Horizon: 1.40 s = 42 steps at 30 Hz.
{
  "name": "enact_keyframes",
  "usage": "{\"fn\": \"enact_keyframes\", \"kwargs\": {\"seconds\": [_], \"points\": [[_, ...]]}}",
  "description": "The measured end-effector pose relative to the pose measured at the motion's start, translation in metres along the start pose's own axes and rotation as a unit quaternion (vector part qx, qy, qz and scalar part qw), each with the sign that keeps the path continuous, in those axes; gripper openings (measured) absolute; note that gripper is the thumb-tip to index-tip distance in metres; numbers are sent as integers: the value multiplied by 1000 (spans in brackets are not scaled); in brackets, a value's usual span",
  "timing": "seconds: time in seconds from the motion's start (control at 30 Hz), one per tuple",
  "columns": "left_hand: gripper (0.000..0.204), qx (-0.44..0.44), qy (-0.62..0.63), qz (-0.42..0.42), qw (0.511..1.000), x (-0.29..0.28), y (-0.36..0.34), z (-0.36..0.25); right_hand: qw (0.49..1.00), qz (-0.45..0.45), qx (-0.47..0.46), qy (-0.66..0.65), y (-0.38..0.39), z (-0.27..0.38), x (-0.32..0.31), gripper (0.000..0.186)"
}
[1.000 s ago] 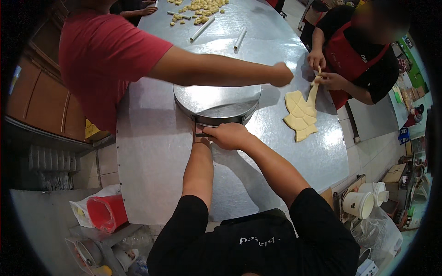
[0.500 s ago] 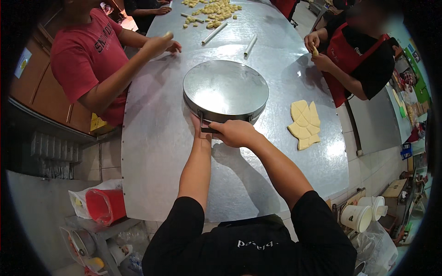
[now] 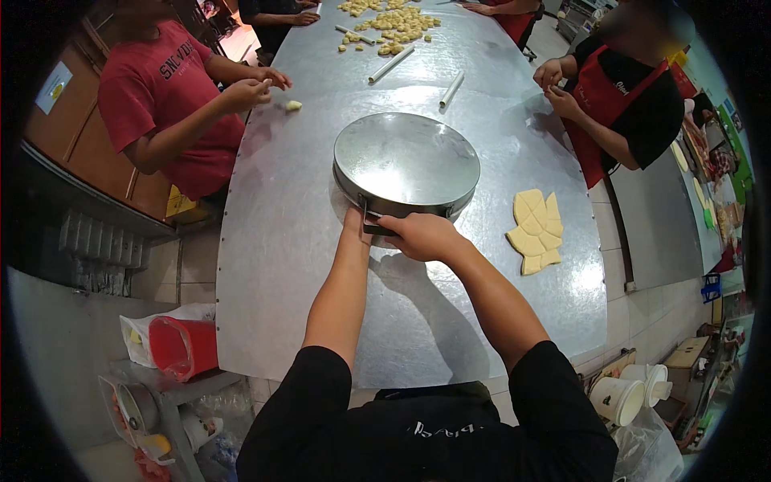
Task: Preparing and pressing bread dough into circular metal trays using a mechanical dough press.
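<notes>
A round, flat-topped metal pan (image 3: 408, 157) with a low side wall is held over the steel table (image 3: 281, 321). My right hand (image 3: 426, 236) is closed around its black bracket-shaped handle (image 3: 377, 229) at the near edge. Under the pan's near left side is my left hand (image 3: 355, 220); only the part by the wrist shows, and its fingers are hidden beneath the pan. To the right lies a flat slab of pale dough (image 3: 535, 230), cut into several wedge-like pieces.
Two white rolling rods (image 3: 391, 64) (image 3: 452, 89) lie beyond the pan, before a heap of small dough pieces (image 3: 401, 26). A person in red (image 3: 165, 96) stands left; another in a red apron (image 3: 614, 104) handles dough at right. A red bucket (image 3: 183, 347) stands lower left.
The person on the left has let go of a dough piece, which now lies on the table. The pan sits slightly farther right and lower in view; my right hand keeps its grip.
</notes>
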<state>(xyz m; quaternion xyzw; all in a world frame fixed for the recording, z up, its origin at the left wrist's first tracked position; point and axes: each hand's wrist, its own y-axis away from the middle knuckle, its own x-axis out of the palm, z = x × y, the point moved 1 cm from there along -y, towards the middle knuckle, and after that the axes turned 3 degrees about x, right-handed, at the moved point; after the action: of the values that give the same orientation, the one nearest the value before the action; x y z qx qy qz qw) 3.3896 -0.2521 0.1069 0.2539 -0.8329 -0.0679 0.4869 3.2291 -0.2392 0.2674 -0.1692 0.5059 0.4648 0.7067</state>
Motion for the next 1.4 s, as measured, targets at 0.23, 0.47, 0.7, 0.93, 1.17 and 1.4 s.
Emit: {"fn": "enact_keyframes", "kwargs": {"seconds": [0.23, 0.47, 0.7, 0.93, 1.17, 1.4], "points": [[34, -26, 34, -53, 998, 23, 24, 2, 1000, 3, -2, -12, 6, -5, 1, 28], [34, 4, -4, -26, 1000, 6, 28, 11, 1000, 27, 9, 2, 8, 1, 3, 28], [33, 20, -37, -61, 997, -8, 21, 16, 1000, 16, -3, 4, 9, -2, 13, 28], [37, 346, -712, -1, 611, 3, 35, -15, 996, -62, -60, 30, 3, -11, -36, 25], [36, 408, -717, -37, 564, -3, 50, -6, 974, -214, -45, 55, -13, -38, -121, 35], [35, 416, -707, -44, 570, -6, 52, -7, 972, -228, -34, 51, -30, -54, -140, 38]]}}
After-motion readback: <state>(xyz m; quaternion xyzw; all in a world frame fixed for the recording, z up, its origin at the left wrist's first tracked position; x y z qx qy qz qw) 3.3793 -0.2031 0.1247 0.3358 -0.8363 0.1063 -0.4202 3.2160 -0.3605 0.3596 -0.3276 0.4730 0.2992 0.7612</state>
